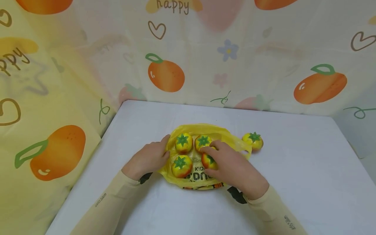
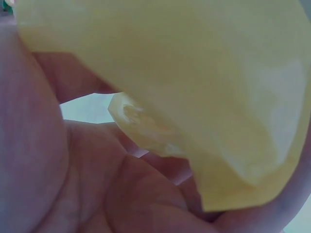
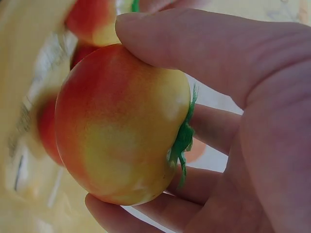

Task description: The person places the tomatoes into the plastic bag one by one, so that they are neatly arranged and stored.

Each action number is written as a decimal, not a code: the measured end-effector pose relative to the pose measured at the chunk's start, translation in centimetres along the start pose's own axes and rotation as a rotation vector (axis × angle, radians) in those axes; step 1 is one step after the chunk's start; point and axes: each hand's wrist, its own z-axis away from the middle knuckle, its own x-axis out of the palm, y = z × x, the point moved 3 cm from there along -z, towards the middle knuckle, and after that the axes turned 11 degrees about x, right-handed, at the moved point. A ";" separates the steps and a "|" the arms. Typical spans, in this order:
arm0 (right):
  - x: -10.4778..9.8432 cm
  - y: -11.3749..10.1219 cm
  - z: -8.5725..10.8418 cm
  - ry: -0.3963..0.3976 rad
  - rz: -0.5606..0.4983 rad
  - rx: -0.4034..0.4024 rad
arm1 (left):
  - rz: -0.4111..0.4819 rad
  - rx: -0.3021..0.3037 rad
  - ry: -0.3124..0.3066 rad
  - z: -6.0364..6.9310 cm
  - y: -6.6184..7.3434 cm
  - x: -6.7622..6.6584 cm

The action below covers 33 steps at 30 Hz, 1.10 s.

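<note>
A yellow plastic bag [image 1: 196,182] lies spread on the table with its mouth open. My left hand [image 1: 148,159] grips the bag's left rim, and the left wrist view shows the thin yellow film [image 2: 194,97] between thumb and fingers. My right hand [image 1: 232,164] holds a yellow-red toy tomato [image 3: 121,126] with a green star-shaped top, over the right part of the bag. Thumb and fingers curl round its sides. Inside the bag sit more tomatoes: one at back left [image 1: 184,143], one at front left [image 1: 181,166] and one at back right [image 1: 203,142].
Another tomato [image 1: 253,141] stands on the white table [image 1: 299,156], to the right of the bag beside its handle loop [image 1: 246,150]. A fruit-printed cloth [image 1: 199,65] hangs behind the table and along its left side.
</note>
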 end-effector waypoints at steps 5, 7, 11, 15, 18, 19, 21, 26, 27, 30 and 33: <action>1.2 -0.6 0.0 -0.041 0.005 -0.017 | 0.005 0.005 0.001 0.0 0.1 0.0; 1.6 -0.8 -0.1 -0.057 0.003 -0.016 | 0.004 0.008 0.002 0.1 0.1 0.0; 2.4 -1.0 -0.2 -0.079 0.017 -0.008 | -0.008 0.015 0.007 0.1 0.1 0.0; 3.0 -1.1 -0.2 -0.092 0.029 -0.014 | -0.018 0.019 0.003 0.0 0.1 0.1; 3.2 -1.2 -0.1 -0.091 0.028 -0.033 | -0.018 0.022 0.000 0.0 0.1 0.1; 3.3 -1.2 -0.1 -0.091 0.027 -0.040 | -0.019 0.023 0.000 0.0 0.1 0.1; 3.4 -1.2 -0.1 -0.091 0.028 -0.051 | -0.019 0.027 0.002 0.0 0.2 0.1; 3.8 -1.3 0.0 -0.095 0.029 -0.068 | -0.022 0.024 0.000 0.0 0.2 0.1; 3.8 -1.3 0.0 -0.096 0.028 -0.070 | -0.021 0.022 -0.001 0.0 0.2 0.1; 3.9 -1.4 0.1 -0.092 0.026 -0.072 | -0.022 0.021 -0.003 0.0 0.2 0.1; 4.1 -1.7 0.2 -0.081 0.028 -0.082 | -0.024 0.020 -0.003 0.0 0.2 0.1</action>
